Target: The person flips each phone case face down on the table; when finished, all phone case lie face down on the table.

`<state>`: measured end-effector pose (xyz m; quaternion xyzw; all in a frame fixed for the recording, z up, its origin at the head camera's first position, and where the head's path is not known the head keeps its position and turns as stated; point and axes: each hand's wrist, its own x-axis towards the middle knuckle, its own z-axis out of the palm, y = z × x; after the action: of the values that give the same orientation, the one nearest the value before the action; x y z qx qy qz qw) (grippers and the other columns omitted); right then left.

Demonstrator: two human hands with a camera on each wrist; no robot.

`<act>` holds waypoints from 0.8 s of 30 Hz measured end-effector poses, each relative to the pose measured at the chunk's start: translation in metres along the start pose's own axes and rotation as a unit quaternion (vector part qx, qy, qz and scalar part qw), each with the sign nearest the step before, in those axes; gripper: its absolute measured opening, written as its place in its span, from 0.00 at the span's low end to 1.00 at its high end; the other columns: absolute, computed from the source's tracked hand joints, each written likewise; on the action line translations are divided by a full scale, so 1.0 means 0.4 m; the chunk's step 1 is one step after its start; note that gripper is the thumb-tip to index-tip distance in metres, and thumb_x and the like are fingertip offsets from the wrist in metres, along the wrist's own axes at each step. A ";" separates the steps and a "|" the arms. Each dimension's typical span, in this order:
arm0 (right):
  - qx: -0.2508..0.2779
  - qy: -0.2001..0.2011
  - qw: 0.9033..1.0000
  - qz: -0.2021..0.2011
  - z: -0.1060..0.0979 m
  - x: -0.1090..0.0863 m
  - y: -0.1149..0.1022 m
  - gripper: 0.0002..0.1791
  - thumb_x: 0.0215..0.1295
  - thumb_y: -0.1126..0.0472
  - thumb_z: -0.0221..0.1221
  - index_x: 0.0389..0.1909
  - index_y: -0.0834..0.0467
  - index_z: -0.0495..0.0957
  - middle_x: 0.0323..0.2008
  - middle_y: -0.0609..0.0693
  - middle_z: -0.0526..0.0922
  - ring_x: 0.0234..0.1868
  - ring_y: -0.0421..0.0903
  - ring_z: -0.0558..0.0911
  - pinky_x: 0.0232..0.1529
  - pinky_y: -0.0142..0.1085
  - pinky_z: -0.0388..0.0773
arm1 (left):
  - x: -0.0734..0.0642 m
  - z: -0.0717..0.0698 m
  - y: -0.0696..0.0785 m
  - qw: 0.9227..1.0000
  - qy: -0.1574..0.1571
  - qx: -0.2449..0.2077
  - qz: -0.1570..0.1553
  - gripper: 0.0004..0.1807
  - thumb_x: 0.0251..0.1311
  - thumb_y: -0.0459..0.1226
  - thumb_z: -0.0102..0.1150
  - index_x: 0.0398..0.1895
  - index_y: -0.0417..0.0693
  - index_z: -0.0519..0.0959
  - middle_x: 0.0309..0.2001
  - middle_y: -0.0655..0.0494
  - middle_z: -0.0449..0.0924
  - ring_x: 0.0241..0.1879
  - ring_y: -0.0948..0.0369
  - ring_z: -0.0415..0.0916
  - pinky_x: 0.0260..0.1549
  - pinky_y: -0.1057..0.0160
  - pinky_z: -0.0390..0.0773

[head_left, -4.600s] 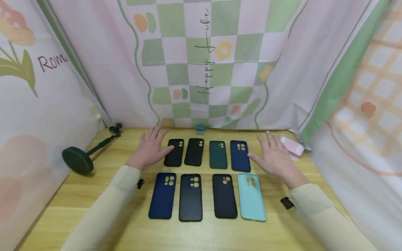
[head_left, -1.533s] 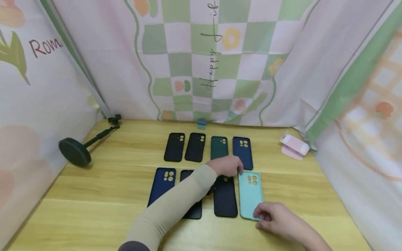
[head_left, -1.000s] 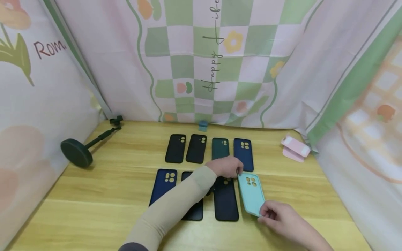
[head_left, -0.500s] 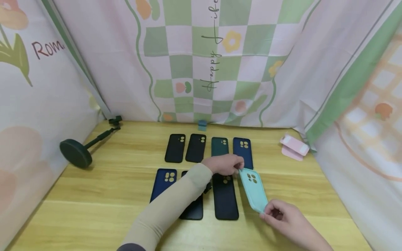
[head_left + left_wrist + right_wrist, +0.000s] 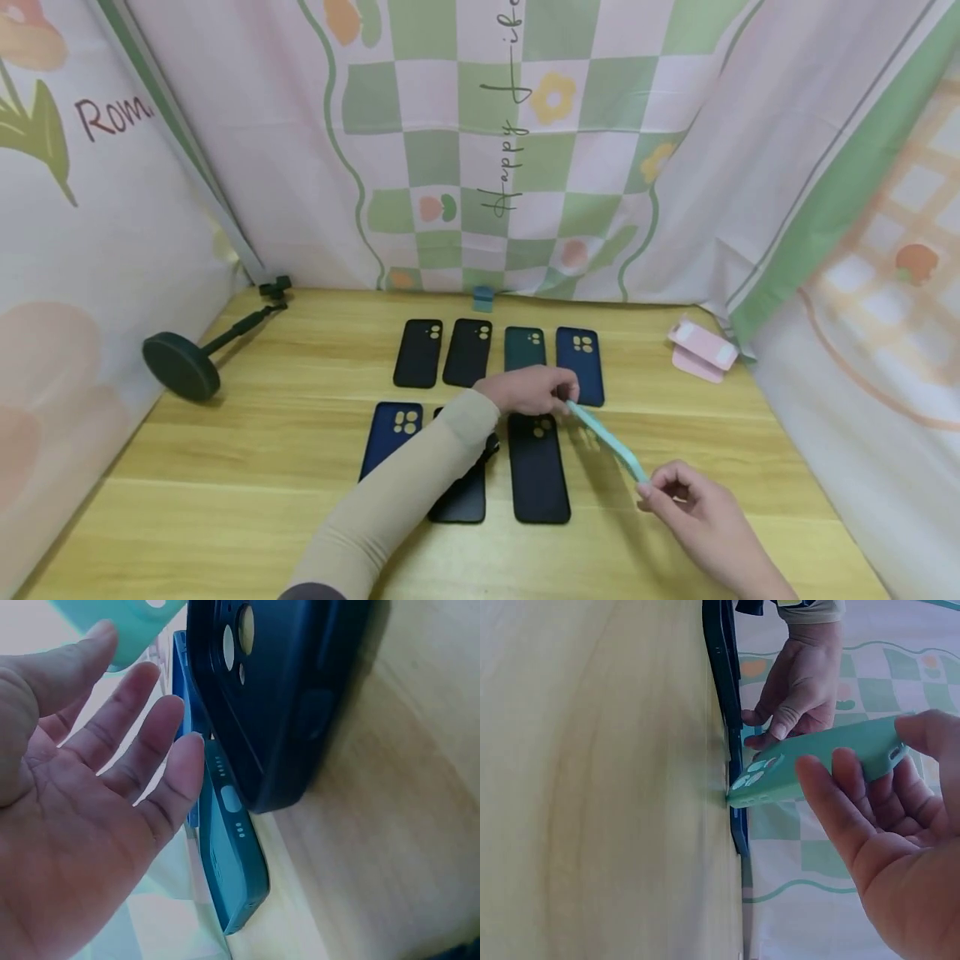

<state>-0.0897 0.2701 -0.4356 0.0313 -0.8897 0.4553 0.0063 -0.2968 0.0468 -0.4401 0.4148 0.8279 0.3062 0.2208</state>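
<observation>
A turquoise phone case is held up off the table, turned nearly edge-on in the head view. My left hand pinches its far end; in the left wrist view the thumb lies against the case and the other fingers spread loosely. At the near end, the thumb and fingers of my right hand grip the case. The right wrist view shows the broad side and camera cutouts of the case. Beneath my left wrist sits a black phone case; a green phone case is partly hidden behind the left hand.
Farther back lie two black cases and a blue case. A navy case and a dark case are partly covered by my left forearm. A black round-based stand is left, a pink holder right.
The turquoise case lay flat beside the black one. Both hands, earlier spread and apart, have taken its two ends, lifted it and tilted it from flat to edge-on.
</observation>
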 end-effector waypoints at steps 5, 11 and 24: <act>-0.017 0.032 0.999 -0.003 -0.002 -0.001 0.000 0.09 0.71 0.56 0.59 0.37 0.59 0.77 0.34 0.50 0.83 0.36 0.44 0.84 0.36 0.32 0.81 | 0.001 -0.002 -0.004 0.999 0.030 0.001 0.020 0.02 0.68 0.40 0.59 0.38 0.56 0.76 0.38 0.66 0.77 0.36 0.66 0.73 0.35 0.69 0.74; -0.053 0.071 0.996 -0.007 -0.005 0.000 0.000 0.09 0.70 0.56 0.59 0.42 0.59 0.78 0.36 0.49 0.83 0.36 0.39 0.81 0.37 0.29 0.79 | 0.005 -0.004 0.003 0.998 0.067 -0.007 0.019 0.03 0.71 0.43 0.55 0.42 0.59 0.76 0.44 0.68 0.78 0.44 0.70 0.74 0.42 0.70 0.73; -0.007 0.065 0.997 0.029 -0.004 0.008 0.015 0.43 0.62 0.63 0.67 0.73 0.58 0.55 0.44 0.59 0.78 0.34 0.40 0.83 0.33 0.33 0.81 | 0.034 0.016 0.036 0.995 0.092 -0.022 0.012 0.17 0.73 0.44 0.51 0.61 0.52 0.72 0.52 0.61 0.76 0.50 0.69 0.73 0.46 0.70 0.72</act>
<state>-0.0932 0.2747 -0.4394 -0.0242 -0.8910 0.4504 0.0510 -0.2926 0.0667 -0.4361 0.3900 0.8325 0.3641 0.1492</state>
